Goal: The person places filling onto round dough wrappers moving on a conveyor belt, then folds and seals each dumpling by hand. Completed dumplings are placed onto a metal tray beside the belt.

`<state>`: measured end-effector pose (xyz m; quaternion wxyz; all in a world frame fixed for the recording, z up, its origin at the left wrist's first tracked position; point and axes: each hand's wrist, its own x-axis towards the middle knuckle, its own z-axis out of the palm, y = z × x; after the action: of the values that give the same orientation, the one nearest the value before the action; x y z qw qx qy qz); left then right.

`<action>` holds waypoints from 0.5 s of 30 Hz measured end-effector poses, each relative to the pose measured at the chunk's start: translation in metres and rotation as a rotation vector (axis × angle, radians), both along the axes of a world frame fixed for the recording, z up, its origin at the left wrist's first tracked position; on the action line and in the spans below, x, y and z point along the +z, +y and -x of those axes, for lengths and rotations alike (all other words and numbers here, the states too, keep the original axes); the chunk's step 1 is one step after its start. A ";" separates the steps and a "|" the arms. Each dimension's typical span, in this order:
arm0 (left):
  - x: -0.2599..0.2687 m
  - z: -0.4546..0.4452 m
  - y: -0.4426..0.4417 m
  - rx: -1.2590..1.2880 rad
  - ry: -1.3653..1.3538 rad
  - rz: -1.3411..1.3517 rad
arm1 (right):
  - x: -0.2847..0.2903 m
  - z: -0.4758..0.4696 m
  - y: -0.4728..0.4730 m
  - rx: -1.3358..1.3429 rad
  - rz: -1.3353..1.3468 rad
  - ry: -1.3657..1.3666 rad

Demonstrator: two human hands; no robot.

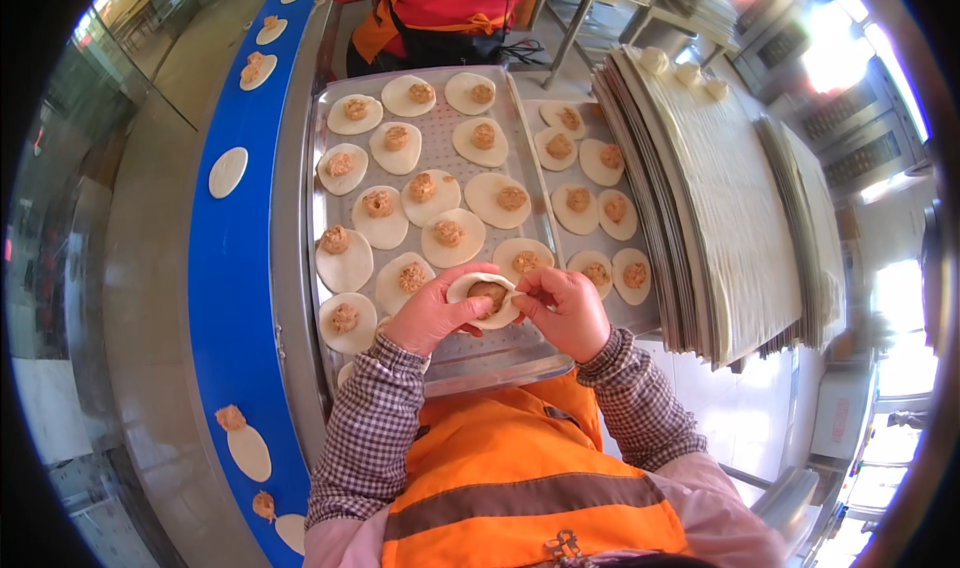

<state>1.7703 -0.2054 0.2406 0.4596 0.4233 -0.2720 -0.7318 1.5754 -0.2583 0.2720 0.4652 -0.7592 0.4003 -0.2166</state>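
Note:
A round dough wrapper (463, 289) with meat filling (487, 298) in its middle is held up over the near part of a perforated metal tray (480, 354). My left hand (439, 309) cups the wrapper from the left, its thumb pressing on the filling. The fingertips of my right hand (559, 309) pinch the wrapper's right edge. Flat dough rounds, each topped with a lump of filling, lie spread over the tray beyond my hands, such as one dough round (454, 251) just ahead.
A blue conveyor belt (232, 268) on the left carries dough rounds and filling lumps. A second tray (585, 249) with filled rounds lies to the right, beside stacked, cloth-covered trays (720, 193) bearing several dough pieces. Another person (450, 5) in red stands beyond the tray.

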 end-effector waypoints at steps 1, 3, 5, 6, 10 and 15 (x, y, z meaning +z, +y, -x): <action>-0.007 0.003 0.001 0.021 0.000 -0.020 | -0.002 -0.001 0.002 -0.036 -0.067 -0.065; -0.010 0.010 0.003 0.037 -0.077 -0.004 | -0.006 -0.003 0.006 -0.112 -0.199 -0.195; -0.007 0.015 0.004 0.029 -0.232 0.069 | -0.005 -0.006 0.002 -0.104 -0.233 -0.152; -0.008 0.014 0.004 0.017 -0.284 0.102 | -0.004 -0.007 0.001 -0.097 -0.251 -0.132; -0.001 0.007 -0.002 -0.122 -0.400 0.062 | -0.005 -0.006 0.002 0.059 0.441 0.104; -0.021 0.006 -0.006 -0.177 -0.437 0.269 | -0.010 -0.009 0.006 -0.070 0.000 -0.044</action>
<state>1.7647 -0.2113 0.2199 0.3762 0.4809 -0.4957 -0.6177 1.5842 -0.2523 0.2625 0.4660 -0.7397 0.4163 -0.2496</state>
